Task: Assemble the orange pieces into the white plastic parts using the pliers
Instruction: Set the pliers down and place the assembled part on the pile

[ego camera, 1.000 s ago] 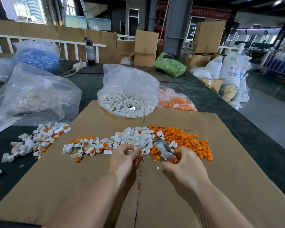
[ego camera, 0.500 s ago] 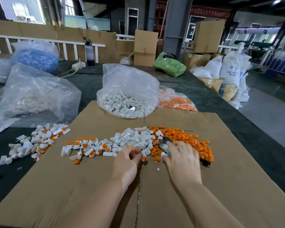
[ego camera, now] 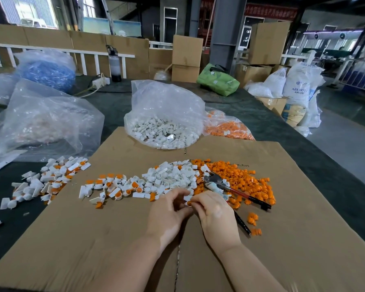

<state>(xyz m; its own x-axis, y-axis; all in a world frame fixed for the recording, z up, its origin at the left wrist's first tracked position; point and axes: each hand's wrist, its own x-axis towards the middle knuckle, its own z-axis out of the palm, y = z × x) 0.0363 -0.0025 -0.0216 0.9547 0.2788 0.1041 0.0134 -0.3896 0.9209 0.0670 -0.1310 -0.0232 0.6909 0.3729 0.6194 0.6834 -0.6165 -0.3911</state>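
Nearest us, our left hand (ego camera: 169, 209) and right hand (ego camera: 214, 209) meet fingertip to fingertip, pinching a white plastic part (ego camera: 187, 198) with an orange piece (ego camera: 189, 203) between them. The pliers (ego camera: 226, 186) lie loose just beyond the right hand, jaws up-left, handles trailing right, so that hand is nearer. Farther off sits the orange pile (ego camera: 240, 175).

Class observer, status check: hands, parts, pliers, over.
Left hand and right hand pinch one white part with an orange piece. Pliers lie free on the orange pile. Nothing blocking.
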